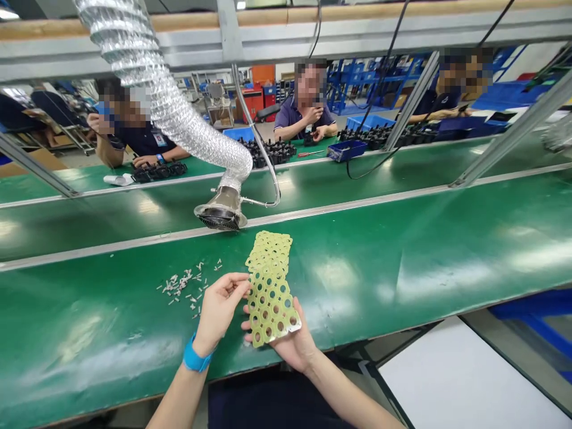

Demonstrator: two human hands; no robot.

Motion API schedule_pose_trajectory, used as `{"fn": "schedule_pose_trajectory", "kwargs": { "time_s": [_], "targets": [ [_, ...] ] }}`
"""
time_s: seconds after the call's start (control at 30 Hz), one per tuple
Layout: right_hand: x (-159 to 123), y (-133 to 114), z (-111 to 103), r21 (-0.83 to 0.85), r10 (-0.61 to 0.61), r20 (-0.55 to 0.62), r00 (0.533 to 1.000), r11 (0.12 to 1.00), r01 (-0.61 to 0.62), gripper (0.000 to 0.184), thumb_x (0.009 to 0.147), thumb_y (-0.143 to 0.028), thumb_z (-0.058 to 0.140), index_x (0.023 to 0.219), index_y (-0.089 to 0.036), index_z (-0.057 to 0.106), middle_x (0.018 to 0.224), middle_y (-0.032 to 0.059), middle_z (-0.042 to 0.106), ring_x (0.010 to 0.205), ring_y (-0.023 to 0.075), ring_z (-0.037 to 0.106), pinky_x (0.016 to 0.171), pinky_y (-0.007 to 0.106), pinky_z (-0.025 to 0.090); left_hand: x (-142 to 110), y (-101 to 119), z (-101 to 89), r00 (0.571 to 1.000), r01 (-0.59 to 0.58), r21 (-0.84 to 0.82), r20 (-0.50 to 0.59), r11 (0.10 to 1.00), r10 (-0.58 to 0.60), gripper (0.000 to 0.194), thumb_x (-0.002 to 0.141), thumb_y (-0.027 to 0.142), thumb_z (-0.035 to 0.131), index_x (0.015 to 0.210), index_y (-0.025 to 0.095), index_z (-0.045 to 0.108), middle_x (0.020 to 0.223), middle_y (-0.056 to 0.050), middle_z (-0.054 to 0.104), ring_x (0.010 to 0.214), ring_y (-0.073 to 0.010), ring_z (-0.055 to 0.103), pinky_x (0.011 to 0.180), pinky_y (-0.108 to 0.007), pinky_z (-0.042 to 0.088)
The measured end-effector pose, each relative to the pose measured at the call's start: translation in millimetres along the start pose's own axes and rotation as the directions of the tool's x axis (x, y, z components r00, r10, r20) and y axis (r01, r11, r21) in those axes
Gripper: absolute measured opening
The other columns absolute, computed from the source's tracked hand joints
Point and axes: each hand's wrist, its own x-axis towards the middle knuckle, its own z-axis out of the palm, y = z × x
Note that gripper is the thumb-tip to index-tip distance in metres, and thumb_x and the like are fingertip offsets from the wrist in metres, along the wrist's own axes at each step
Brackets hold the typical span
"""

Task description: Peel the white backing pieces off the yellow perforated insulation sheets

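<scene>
A yellow-green perforated sheet (272, 307) with rows of round holes lies tilted across my right hand (297, 342). That hand supports it from below, with fingertips showing past its left edge and the thumb along the right. My left hand (226, 301), wearing a blue wristband (196, 356), has thumb and forefinger pinched at the sheet's upper left edge. Whatever is between those fingertips is too small or hidden to make out. Just behind, more perforated sheets (270, 250) of the same kind rest on the green bench. Small silvery pieces (179, 283) are scattered left of my hands.
A fume extraction nozzle (222, 208) on a foil duct (192, 128) hangs over the bench. Metal rails (357, 205) run across the green surface (447, 250). Co-workers sit opposite, beside black parts (277, 153) and a blue bin (346, 151). A white board (473, 375) stands at lower right.
</scene>
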Motion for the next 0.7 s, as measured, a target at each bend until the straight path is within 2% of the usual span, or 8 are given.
{"fn": "schedule_pose_trajectory", "kwargs": {
  "time_s": [0.1, 0.17, 0.4, 0.53, 0.7],
  "targets": [
    [1, -1, 3, -0.010, 0.005, -0.001, 1.000, 1.000, -0.005, 0.076, 0.080, -0.074, 0.050, 0.126, -0.015, 0.062, 0.121, 0.0133, 0.067, 0.097, 0.0303, 0.066, 0.086, 0.044, 0.047, -17, -11, -2.8, 0.993, 0.115, -0.090, -0.014, 0.989, -0.117, 0.030, 0.074, 0.041, 0.073, 0.088, 0.014, 0.068, 0.081, -0.007, 0.073, 0.069, -0.0165, 0.066, 0.068, -0.030, 0.055],
    [1, -1, 4, -0.010, 0.009, -0.007, 1.000, 1.000, -0.009, 0.075, 0.080, -0.074, 0.050, 0.124, -0.014, 0.063, 0.120, 0.0131, 0.067, 0.098, 0.0303, 0.066, 0.086, 0.045, 0.048, -24, -17, -2.9, 0.989, 0.142, -0.110, -0.019, 0.984, -0.145, 0.029, 0.075, 0.041, 0.073, 0.086, 0.015, 0.067, 0.080, -0.006, 0.072, 0.070, -0.0158, 0.065, 0.069, -0.028, 0.054],
    [2, 1, 1, 0.003, -0.008, -0.025, 1.000, 1.000, 0.008, 0.070, 0.080, -0.071, 0.053, 0.122, -0.017, 0.064, 0.121, 0.0123, 0.067, 0.098, 0.0292, 0.066, 0.087, 0.045, 0.048, -26, -22, 4.7, 0.994, 0.108, -0.055, 0.005, 0.993, -0.108, 0.027, 0.078, 0.043, 0.070, 0.076, 0.016, 0.065, 0.071, 0.000, 0.061, 0.067, -0.0116, 0.055, 0.060, -0.020, 0.047],
    [2, 1, 2, -0.009, -0.012, -0.045, 0.999, 1.000, 0.011, 0.068, 0.079, -0.072, 0.054, 0.121, -0.019, 0.065, 0.121, 0.0113, 0.067, 0.096, 0.0288, 0.067, 0.089, 0.047, 0.047, -27, -19, 10.0, 0.982, 0.182, -0.090, 0.070, 0.979, -0.176, 0.031, 0.078, 0.047, 0.067, 0.081, 0.017, 0.062, 0.071, 0.002, 0.054, 0.062, -0.0103, 0.050, 0.050, -0.018, 0.044],
    [2, 0, 5, -0.013, -0.002, -0.065, 0.998, 1.000, 0.001, 0.066, 0.077, -0.072, 0.056, 0.120, -0.022, 0.064, 0.124, 0.0106, 0.066, 0.096, 0.0290, 0.067, 0.089, 0.048, 0.047, -28, -20, 11.1, 0.986, 0.150, -0.053, 0.080, 0.987, -0.145, 0.029, 0.083, 0.046, 0.061, 0.089, 0.018, 0.060, 0.079, 0.000, 0.052, 0.067, -0.0123, 0.050, 0.048, -0.017, 0.045]
  ]
}}
